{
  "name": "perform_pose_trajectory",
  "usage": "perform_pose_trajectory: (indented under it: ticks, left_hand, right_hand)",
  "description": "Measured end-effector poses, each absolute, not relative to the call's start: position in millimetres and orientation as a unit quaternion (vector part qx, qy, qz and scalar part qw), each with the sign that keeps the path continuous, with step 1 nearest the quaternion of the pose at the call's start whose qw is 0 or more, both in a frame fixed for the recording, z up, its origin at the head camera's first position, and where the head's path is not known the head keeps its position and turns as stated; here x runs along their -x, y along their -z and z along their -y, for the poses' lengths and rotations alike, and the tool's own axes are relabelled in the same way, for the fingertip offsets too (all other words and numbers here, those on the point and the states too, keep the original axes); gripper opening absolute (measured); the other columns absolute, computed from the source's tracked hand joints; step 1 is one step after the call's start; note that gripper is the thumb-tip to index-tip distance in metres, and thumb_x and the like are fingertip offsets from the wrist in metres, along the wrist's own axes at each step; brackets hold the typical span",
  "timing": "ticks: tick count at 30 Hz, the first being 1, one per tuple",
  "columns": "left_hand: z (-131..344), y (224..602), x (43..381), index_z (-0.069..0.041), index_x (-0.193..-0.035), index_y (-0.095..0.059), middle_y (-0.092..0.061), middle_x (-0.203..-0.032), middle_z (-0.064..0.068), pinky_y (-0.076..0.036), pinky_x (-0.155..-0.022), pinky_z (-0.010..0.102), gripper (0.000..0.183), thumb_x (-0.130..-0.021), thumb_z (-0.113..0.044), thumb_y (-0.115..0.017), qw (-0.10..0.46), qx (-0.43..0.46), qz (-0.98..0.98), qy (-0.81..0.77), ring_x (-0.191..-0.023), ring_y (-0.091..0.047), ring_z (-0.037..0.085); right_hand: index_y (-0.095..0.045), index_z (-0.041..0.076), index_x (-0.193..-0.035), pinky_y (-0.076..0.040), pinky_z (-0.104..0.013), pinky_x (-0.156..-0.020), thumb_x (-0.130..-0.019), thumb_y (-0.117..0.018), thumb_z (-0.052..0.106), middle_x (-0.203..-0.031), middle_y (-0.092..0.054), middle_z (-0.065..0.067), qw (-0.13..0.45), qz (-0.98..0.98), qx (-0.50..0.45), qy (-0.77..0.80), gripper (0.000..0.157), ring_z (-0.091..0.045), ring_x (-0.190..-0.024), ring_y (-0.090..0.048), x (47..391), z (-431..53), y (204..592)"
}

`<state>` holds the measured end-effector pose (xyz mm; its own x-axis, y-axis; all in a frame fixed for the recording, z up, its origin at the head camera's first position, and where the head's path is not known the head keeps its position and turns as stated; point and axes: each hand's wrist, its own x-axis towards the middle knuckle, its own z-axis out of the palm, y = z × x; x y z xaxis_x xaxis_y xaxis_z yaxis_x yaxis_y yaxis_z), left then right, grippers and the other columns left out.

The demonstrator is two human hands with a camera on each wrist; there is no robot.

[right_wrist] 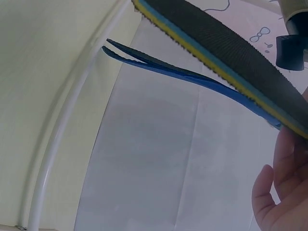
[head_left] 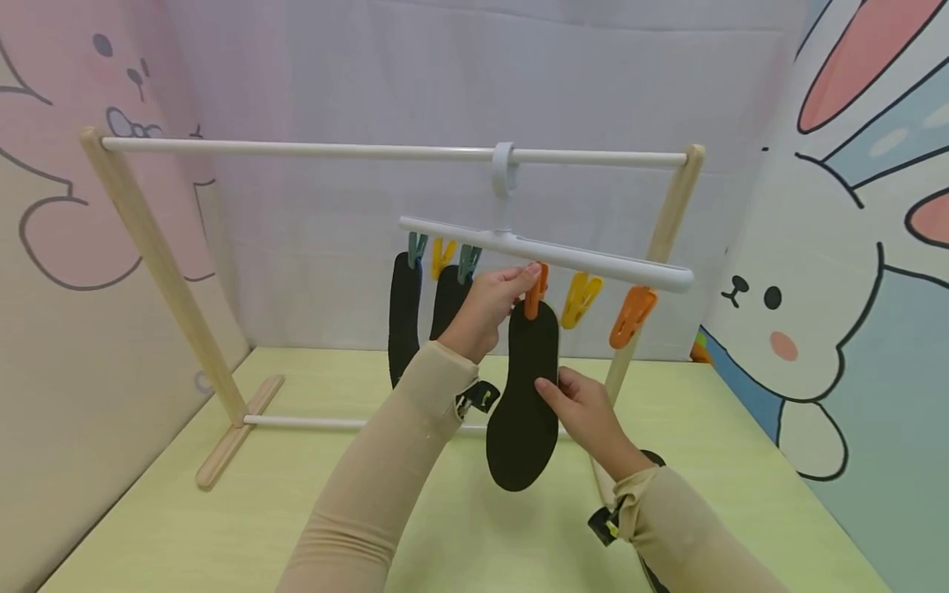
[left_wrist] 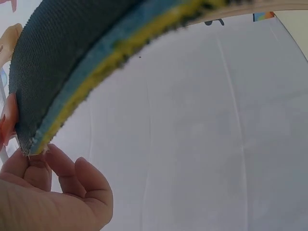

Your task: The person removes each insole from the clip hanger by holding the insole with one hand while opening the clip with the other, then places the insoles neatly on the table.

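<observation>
A black insole [head_left: 522, 395] hangs toe-down in the head view, its narrow heel end in an orange clothespin [head_left: 535, 292] under the white hanger [head_left: 593, 256]. My left hand [head_left: 485, 309] pinches that clothespin at its upper end. Lower down, my right hand [head_left: 589, 412] grips the insole's right edge, thumb across the black face. Blue and yellow layers line the insole [right_wrist: 226, 48] along its edge in the right wrist view. Left of my hands, two more black insoles [head_left: 404, 317] hang from green clothespins [head_left: 469, 262], one partly hidden by my left arm.
A rack with a white top rod [head_left: 296, 149] and wooden legs [head_left: 166, 280] carries the hanger by its hook. Yellow [head_left: 581, 300] and orange clothespins [head_left: 633, 316] hang to the right. Another dark piece [head_left: 652, 457] lies on the table [head_left: 741, 494], mostly behind my right forearm.
</observation>
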<state>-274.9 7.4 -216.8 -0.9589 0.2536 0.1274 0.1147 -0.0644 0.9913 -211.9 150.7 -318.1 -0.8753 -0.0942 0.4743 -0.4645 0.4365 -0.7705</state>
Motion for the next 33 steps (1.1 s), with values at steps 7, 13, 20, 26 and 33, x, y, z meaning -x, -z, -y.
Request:
perform_pose_trajectory:
  ticks: [7, 13, 20, 26, 33]
  left_hand:
    - [-8, 218, 275, 0.003, -0.113, -0.067, -0.06, -0.125, 0.007, -0.026, -0.11, 0.043, 0.035, -0.099, -0.026, -0.054, 0.039, -0.142, -0.674, -0.724, -0.125, -0.044, 0.02]
    - [-9, 218, 275, -0.001, -0.119, -0.066, -0.058, -0.131, 0.005, -0.025, -0.111, 0.045, 0.035, -0.098, -0.026, -0.055, 0.035, -0.138, -0.675, -0.724, -0.13, -0.042, 0.021]
    - [-9, 219, 276, -0.001, -0.121, -0.065, -0.059, -0.129, 0.008, -0.024, -0.111, 0.044, 0.033, -0.097, -0.022, -0.057, 0.018, -0.123, -0.671, -0.731, -0.129, -0.043, 0.021]
    - [-12, 220, 277, 0.002, -0.119, -0.065, -0.061, -0.126, 0.011, -0.027, -0.11, 0.042, 0.032, -0.096, -0.019, -0.059, 0.002, -0.119, -0.662, -0.74, -0.125, -0.048, 0.022]
    - [-15, 222, 278, 0.001, -0.12, -0.065, -0.061, -0.126, 0.011, -0.027, -0.11, 0.042, 0.031, -0.096, -0.018, -0.059, -0.003, -0.124, -0.652, -0.748, -0.125, -0.048, 0.021]
  right_hand:
    - [-0.063, -0.007, -0.081, -0.038, -0.025, -0.054, -0.091, -0.061, 0.001, -0.064, -0.061, -0.01, 0.186, 0.819, -0.171, -0.515, 0.013, -0.007, -0.056, -0.045, 212, -151, 320]
    - [-0.064, -0.007, -0.082, -0.042, -0.025, -0.057, -0.091, -0.062, 0.002, -0.067, -0.065, -0.012, 0.187, 0.818, -0.16, -0.52, 0.013, -0.006, -0.059, -0.049, 213, -150, 322]
    - [-0.064, -0.007, -0.083, -0.041, -0.024, -0.057, -0.091, -0.063, 0.004, -0.066, -0.063, -0.01, 0.182, 0.817, -0.153, -0.526, 0.014, -0.006, -0.059, -0.049, 213, -148, 323]
    - [-0.063, -0.006, -0.08, -0.038, -0.025, -0.055, -0.09, -0.063, 0.003, -0.064, -0.061, -0.008, 0.183, 0.816, -0.157, -0.525, 0.014, -0.007, -0.057, -0.045, 213, -147, 325]
    - [-0.064, -0.006, -0.083, -0.042, -0.024, -0.057, -0.091, -0.063, 0.003, -0.067, -0.062, -0.01, 0.182, 0.815, -0.149, -0.529, 0.013, -0.007, -0.059, -0.049, 215, -150, 329]
